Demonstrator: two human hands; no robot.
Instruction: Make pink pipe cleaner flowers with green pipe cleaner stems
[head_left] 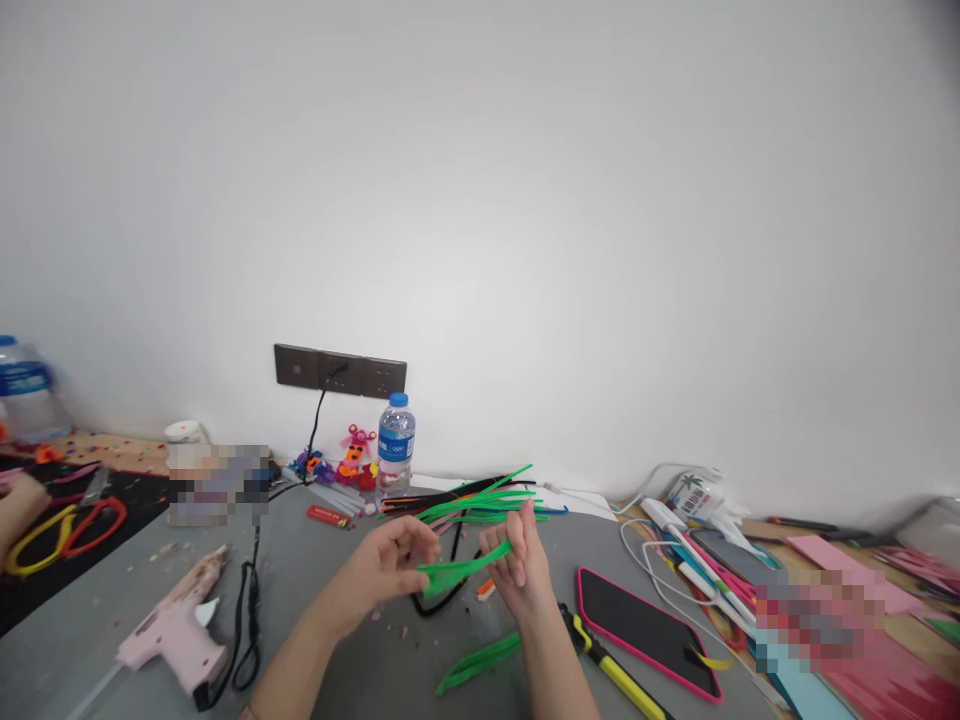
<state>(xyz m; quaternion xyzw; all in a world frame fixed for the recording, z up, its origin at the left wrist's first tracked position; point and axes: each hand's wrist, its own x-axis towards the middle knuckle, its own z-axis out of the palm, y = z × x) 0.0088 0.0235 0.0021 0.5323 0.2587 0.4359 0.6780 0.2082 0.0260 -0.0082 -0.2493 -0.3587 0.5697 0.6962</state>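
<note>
Between my two hands stretches a bundle of bright green pipe cleaners (469,567). My left hand (386,570) pinches its left end between thumb and fingers. Closed in a fist, my right hand (517,560) grips the other end. More green pipe cleaners (480,665) lie on the grey mat below my right wrist. Behind my hands is a loose pile of pipe cleaners (480,505), mostly green, with black, orange and blue ones among them.
A pink glue gun (176,635) lies at left, its cord to the wall socket. A water bottle (396,450) stands behind. At right are a phone (645,630) and yellow-handled pliers (619,680). Another person's hand (19,510) is near scissors (67,535) at far left.
</note>
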